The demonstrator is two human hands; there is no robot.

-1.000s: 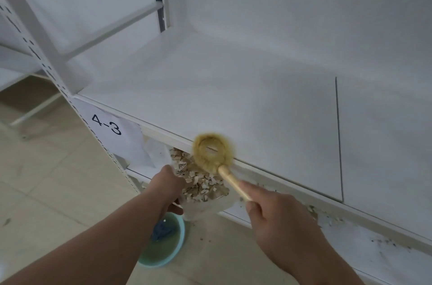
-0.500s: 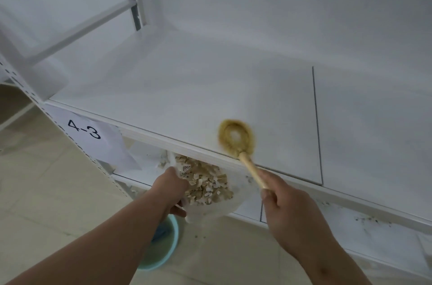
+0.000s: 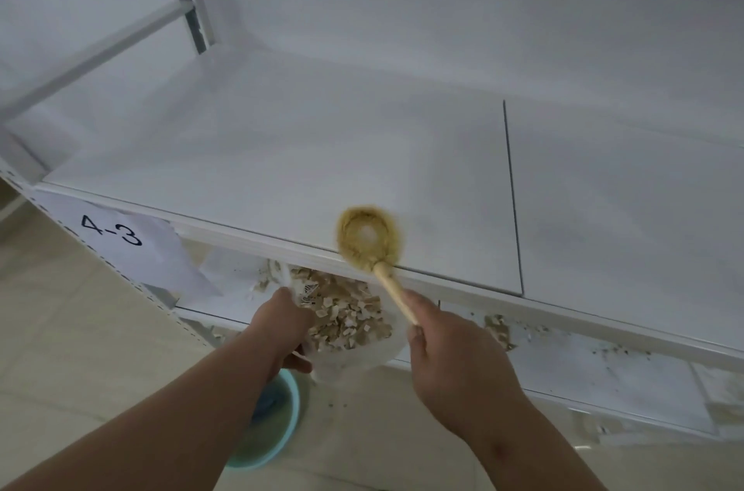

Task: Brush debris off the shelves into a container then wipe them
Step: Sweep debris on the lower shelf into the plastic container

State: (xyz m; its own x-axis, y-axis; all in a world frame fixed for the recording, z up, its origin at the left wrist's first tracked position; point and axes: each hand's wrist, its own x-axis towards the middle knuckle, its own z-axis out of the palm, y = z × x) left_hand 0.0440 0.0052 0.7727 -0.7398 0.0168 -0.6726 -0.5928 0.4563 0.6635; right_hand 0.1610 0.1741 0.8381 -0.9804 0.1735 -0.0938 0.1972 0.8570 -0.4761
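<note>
— Debris (image 3: 346,319) mostly sits in the clear container (image 3: 354,353), pinched at its rim by the left hand (image 3: 282,323) just under the shelf (image 3: 282,152) lip.
— And the brush (image 3: 368,237)?
— Right hand (image 3: 455,357) fingers curl round its handle; the bristles are beyond them, at the edge.
— Risk?
— If the container drifts off from under the brush, crumbs would likely fall past it towards the basin (image 3: 273,426).

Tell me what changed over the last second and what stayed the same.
The right hand swept the brush rightward along the shelf front edge, its head now resting on the shelf surface. The left hand still holds the debris-filled container below the edge; the teal basin stayed on the floor.
</note>
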